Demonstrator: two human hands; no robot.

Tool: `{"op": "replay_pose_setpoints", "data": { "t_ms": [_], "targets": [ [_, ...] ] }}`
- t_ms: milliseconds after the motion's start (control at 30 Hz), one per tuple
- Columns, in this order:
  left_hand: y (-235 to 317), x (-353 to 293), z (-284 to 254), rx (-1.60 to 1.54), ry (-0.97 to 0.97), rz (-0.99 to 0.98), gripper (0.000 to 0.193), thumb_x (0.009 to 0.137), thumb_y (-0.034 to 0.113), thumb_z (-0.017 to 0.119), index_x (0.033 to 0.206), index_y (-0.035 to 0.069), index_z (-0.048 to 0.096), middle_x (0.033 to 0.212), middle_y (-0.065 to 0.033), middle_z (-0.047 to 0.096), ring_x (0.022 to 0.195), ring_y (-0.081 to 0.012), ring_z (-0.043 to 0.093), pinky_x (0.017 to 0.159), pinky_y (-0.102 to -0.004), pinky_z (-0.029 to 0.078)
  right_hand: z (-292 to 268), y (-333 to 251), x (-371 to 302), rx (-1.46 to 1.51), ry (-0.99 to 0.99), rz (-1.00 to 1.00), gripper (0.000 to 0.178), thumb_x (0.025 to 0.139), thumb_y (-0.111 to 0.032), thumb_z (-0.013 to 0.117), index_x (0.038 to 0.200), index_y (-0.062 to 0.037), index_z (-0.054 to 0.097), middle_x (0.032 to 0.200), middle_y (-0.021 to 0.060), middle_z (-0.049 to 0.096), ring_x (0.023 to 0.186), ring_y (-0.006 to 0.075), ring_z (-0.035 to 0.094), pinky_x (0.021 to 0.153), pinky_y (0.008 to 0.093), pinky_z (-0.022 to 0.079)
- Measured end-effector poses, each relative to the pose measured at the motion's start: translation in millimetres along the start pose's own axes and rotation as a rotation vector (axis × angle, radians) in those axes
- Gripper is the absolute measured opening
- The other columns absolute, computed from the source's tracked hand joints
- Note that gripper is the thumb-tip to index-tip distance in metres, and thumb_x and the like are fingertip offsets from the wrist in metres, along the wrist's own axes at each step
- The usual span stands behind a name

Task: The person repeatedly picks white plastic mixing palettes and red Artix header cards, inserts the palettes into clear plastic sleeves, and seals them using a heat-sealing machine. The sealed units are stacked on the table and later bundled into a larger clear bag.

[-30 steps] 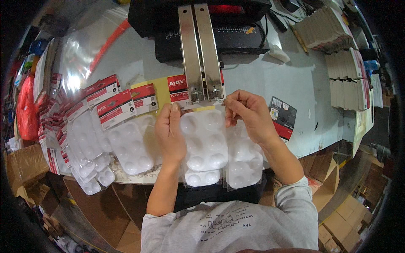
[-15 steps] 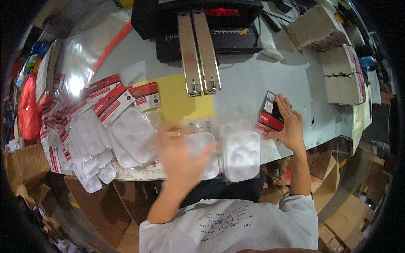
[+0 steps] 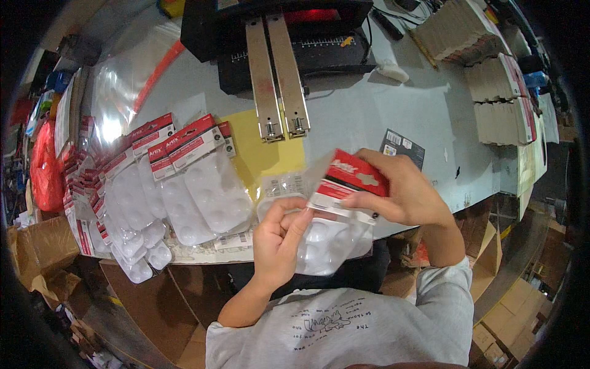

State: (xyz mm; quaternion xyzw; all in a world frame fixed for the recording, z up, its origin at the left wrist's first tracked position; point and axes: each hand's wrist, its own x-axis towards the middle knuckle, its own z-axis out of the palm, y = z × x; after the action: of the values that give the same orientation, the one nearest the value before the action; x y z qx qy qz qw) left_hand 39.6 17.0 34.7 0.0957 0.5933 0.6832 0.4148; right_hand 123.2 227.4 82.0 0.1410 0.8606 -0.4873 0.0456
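Note:
In front of my body, a white paint palette (image 3: 326, 249) in a clear plastic bag is raised off the table. At its top sits a red and white header card (image 3: 355, 178), tilted. My right hand (image 3: 410, 189) is closed on this card, thumb in front and fingers behind. My left hand (image 3: 278, 245) pinches the bag's left edge near the card's lower corner. Behind the hands, another bagged palette (image 3: 270, 200) lies on the table, partly covered. Dark header cards (image 3: 402, 146) lie just beyond my right hand.
A black machine (image 3: 289, 61) with two metal arms stands at the back. Carded palette packs (image 3: 203, 190) are heaped at the left, beside clear bags (image 3: 117, 92). Bundled card stacks (image 3: 491, 80) line the right side. Cardboard boxes (image 3: 141, 313) sit below the table's front edge.
My right hand has lifted a header card and carried it left to the bagged palette. My left hand came right and took the bag. Another carded pack now lies on the left heap.

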Motion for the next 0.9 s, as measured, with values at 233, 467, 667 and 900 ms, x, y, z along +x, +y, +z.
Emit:
{"op": "replay_pose_setpoints", "data": {
  "t_ms": [233, 467, 667, 900],
  "targets": [
    [5.5, 1.3, -8.8, 0.207, 0.045, 0.036, 0.015, 0.092, 0.011, 0.056, 0.093, -0.004, 0.062, 0.084, -0.0047, 0.067, 0.075, -0.0047, 0.055, 0.069, -0.0186, 0.043, 18.5, -14.3, 20.3, 0.095, -0.018, 0.082, 0.036, 0.073, -0.029, 0.077, 0.085, 0.0000, 0.060, 0.060, 0.0082, 0.054, 0.052, 0.0123, 0.043, 0.051, 0.0267, 0.039],
    [8.8, 0.1, -11.5, 0.292, 0.058, 0.046, 0.015, 0.090, 0.013, 0.059, 0.088, -0.002, 0.064, 0.071, -0.0014, 0.064, 0.064, -0.0033, 0.049, 0.057, -0.0200, 0.040, 21.5, -16.3, 20.4, 0.002, -0.079, 0.034, 0.036, 0.072, -0.030, 0.078, 0.084, -0.0006, 0.060, 0.058, 0.0082, 0.054, 0.053, 0.0114, 0.048, 0.051, 0.0270, 0.041],
    [9.8, -0.7, -16.0, 0.305, 0.227, 0.175, 0.016, 0.090, 0.012, 0.058, 0.087, -0.003, 0.065, 0.072, -0.0009, 0.061, 0.066, -0.0044, 0.048, 0.059, -0.0205, 0.039, 15.5, -2.4, 19.6, 0.139, 0.128, 0.019, 0.040, 0.076, -0.034, 0.072, 0.092, 0.0018, 0.064, 0.072, 0.0155, 0.065, 0.063, 0.0238, 0.064, 0.061, 0.0304, 0.049],
    [-4.7, 7.9, -20.5, 0.213, 0.353, 0.202, 0.022, 0.092, 0.015, 0.057, 0.091, -0.006, 0.063, 0.076, -0.0012, 0.060, 0.070, -0.0066, 0.047, 0.065, -0.0205, 0.038, 28.8, 17.7, -1.5, 0.554, -0.161, 0.275, 0.022, 0.087, -0.018, 0.062, 0.087, 0.0036, 0.068, 0.075, 0.0062, 0.067, 0.064, 0.0099, 0.062, 0.056, 0.0229, 0.048]
  ]
}}
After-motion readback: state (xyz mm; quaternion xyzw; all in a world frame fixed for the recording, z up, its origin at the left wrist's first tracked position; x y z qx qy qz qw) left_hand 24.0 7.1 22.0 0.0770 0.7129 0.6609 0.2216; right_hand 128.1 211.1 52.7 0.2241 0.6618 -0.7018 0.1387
